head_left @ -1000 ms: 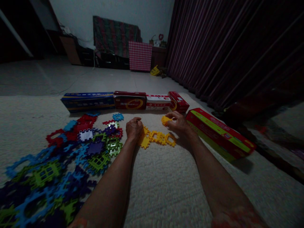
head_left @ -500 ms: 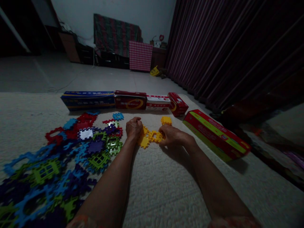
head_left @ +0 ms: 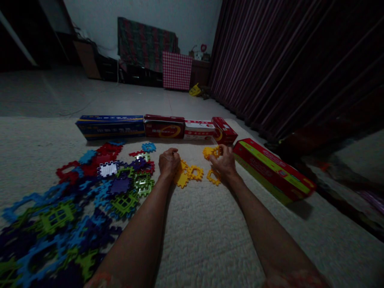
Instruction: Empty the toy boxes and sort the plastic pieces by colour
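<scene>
My left hand (head_left: pixel 169 163) is curled closed on the mat, its knuckles beside solid yellow interlocking plastic pieces (head_left: pixel 182 179). What its fingers hold, if anything, is hidden. A yellow open-framed piece (head_left: pixel 196 173) lies against the right side of these. Farther right, my right hand (head_left: pixel 226 162) pinches a yellow interlocking piece (head_left: pixel 215 151) at the far side, where it overlaps another yellow piece (head_left: pixel 207 153). Below that hand rests a separate yellow frame piece (head_left: pixel 213 177), partly covered by the fingers.
On the left spreads a heap of blue, green, purple and red interlocking pieces (head_left: pixel 121 185). Along the back stand a blue box (head_left: pixel 112 129), a dark red box (head_left: pixel 164 127), a white-and-red box (head_left: pixel 199 130) and a red box (head_left: pixel 225 130). A red-and-yellow box (head_left: pixel 274 172) lies right.
My right hand has moved right and away from me, from the yellow frame piece near the middle to the yellow pieces at the far side. The left hand stays where it was.
</scene>
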The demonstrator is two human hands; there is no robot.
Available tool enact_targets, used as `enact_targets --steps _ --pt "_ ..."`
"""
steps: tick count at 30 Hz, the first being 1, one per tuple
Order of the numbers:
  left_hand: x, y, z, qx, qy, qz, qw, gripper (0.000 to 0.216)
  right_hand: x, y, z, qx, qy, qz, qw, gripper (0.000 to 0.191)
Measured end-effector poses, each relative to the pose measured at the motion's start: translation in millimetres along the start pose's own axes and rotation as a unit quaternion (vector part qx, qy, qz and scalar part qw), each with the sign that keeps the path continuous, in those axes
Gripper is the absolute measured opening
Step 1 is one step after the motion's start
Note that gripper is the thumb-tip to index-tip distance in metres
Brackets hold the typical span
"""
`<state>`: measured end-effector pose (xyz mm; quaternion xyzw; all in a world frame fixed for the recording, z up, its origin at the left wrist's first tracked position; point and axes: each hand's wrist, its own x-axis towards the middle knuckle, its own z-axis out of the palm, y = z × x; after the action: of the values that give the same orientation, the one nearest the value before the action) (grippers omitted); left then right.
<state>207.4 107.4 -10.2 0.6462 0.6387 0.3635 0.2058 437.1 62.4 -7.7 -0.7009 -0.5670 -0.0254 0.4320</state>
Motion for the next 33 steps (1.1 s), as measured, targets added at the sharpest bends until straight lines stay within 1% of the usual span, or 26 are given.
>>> enact_targets --steps 2,3,6,9,17,21,27,33 --pt "0.0 0.6 -0.4 0.001 -0.004 -0.001 1.000 0.039 -10.1 3.6 7.2 -0.006 0.035 0.006 0.999 0.052" --pt "-0.1 1.1 -0.7 0.002 -0.006 -0.002 1.000 0.039 -13.7 4.2 8.6 -0.007 0.042 0.010 0.999 0.052" --pt "-0.7 2.4 -1.5 0.006 -0.007 -0.008 1.000 0.039 -18.2 3.9 8.3 -0.008 0.046 0.028 0.999 0.051" --pt "-1.0 2.7 -1.5 0.004 -0.006 -0.010 1.000 0.038 -17.7 3.0 7.6 -0.008 0.050 0.030 0.998 0.049" --pt "-1.4 2.2 -1.4 -0.001 -0.004 -0.013 1.000 0.038 -18.2 4.8 12.2 -0.010 0.041 0.010 0.999 0.048" --pt "-1.6 2.7 -1.4 0.004 -0.004 -0.015 1.000 0.038 -17.3 7.2 13.6 -0.004 0.030 0.006 1.000 0.049" --pt "-0.6 0.3 0.2 0.013 -0.001 -0.008 1.000 0.038 -18.0 3.2 13.0 -0.006 0.018 0.011 1.000 0.051" --pt "-0.1 -1.6 1.2 0.007 0.000 -0.005 1.000 0.038 -15.2 6.8 13.7 0.009 0.027 0.012 1.000 0.053"
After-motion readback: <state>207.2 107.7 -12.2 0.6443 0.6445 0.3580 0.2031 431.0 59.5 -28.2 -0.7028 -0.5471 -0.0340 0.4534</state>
